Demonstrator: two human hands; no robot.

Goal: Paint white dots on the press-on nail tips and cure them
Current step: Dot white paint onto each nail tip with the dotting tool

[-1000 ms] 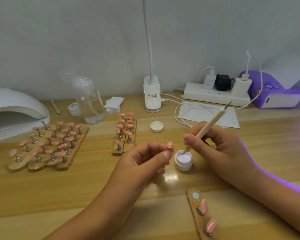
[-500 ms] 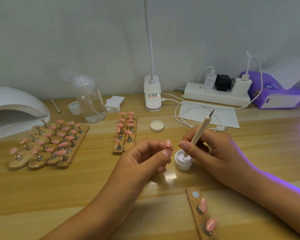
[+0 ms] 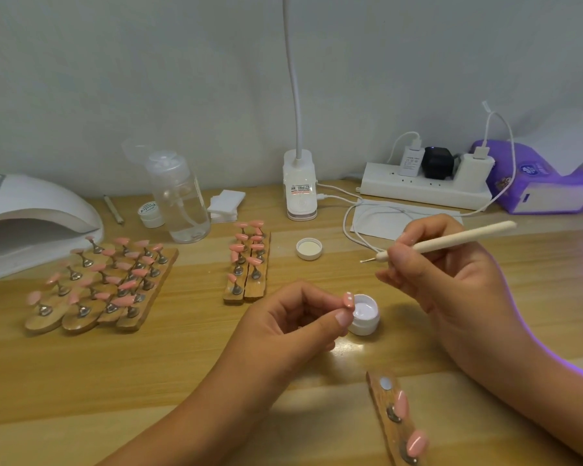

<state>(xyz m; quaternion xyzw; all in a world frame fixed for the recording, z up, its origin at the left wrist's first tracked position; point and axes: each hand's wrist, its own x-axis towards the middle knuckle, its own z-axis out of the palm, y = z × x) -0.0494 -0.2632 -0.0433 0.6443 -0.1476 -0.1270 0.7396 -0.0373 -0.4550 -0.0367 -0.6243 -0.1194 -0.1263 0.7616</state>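
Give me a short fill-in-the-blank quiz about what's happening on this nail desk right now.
1. The left hand pinches a nail tip bearing white ____.
2. The right hand grips the dotting tool, its tip ____ of the paint jar.
3. The jar's lid lies on the ____.
Missing words: dots; out; table.

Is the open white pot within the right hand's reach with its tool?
Likely yes: the pot is uncovered beside the right hand and tool; the left hand only borders its rim.
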